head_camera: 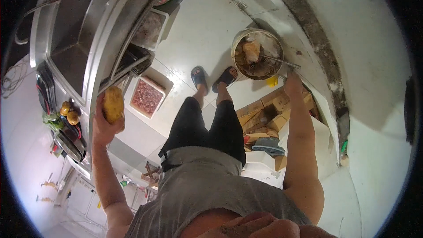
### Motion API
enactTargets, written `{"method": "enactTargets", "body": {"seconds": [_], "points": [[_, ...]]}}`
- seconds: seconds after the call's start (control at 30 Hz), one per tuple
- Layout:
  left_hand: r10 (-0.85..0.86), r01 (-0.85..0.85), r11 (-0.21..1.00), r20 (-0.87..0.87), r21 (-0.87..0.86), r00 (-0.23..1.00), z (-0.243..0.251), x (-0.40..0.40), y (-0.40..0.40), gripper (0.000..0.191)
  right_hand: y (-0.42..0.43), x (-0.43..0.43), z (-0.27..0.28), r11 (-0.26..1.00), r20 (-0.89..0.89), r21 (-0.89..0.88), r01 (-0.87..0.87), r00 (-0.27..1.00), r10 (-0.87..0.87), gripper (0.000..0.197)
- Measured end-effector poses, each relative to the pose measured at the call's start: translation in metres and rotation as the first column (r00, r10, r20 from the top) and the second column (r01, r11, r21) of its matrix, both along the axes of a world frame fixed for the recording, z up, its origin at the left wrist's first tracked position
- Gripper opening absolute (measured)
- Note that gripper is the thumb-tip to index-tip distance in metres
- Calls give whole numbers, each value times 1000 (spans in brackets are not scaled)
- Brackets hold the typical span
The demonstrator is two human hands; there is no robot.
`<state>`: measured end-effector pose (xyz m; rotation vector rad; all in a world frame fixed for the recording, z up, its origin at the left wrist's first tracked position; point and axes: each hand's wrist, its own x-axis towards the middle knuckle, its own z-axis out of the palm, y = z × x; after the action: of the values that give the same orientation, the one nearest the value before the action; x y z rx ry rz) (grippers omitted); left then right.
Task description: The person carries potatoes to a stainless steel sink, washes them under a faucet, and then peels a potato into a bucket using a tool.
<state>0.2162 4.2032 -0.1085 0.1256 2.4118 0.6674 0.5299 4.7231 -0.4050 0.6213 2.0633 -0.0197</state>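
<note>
My left hand [105,124] is closed around a large yellow-skinned potato [113,105], beside the edge of a stainless steel sink counter [86,82]. On the right, my right hand [293,84] hangs low beside a round waste bucket [235,56], close to the end of a metal rod or handle [290,63] that sticks out over its rim. Whether my fingers touch that handle I cannot tell. Inside the bucket lie a crumpled orange-brown thing [251,51] and wet waste. More round brown potatoes or similar vegetables [73,118] lie on the counter at the left.
A white tub of reddish contents [147,97] and another white container [162,29] stand on the tiled floor by the counter. Flattened cardboard boxes [279,105] and a grey-blue plastic basket [268,146] lie at my right. Pans [67,145] and a leafy green vegetable [53,121] are on the counter.
</note>
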Motion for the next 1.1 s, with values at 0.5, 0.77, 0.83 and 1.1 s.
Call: {"method": "enactTargets", "body": {"seconds": [0.5, 0.77, 0.83, 1.1], "points": [[164, 28, 869, 342, -494, 925, -115, 128, -131, 83, 62, 26, -136, 972, -5, 47, -228, 973, 229, 31], [321, -187, 903, 319, -386, 892, -128, 146, -158, 80, -3, -14, -35, 986, -31, -18, -165, 986, 165, 22], [264, -131, 915, 322, -381, 909, -130, 139, -140, 80, -8, -10, -12, 993, -29, 39, -116, 993, 117, 21], [208, -106, 945, 318, -310, 925, -142, 141, -139, 80, 0, 8, 64, 987, -126, 97, -129, 982, 141, 27]]}}
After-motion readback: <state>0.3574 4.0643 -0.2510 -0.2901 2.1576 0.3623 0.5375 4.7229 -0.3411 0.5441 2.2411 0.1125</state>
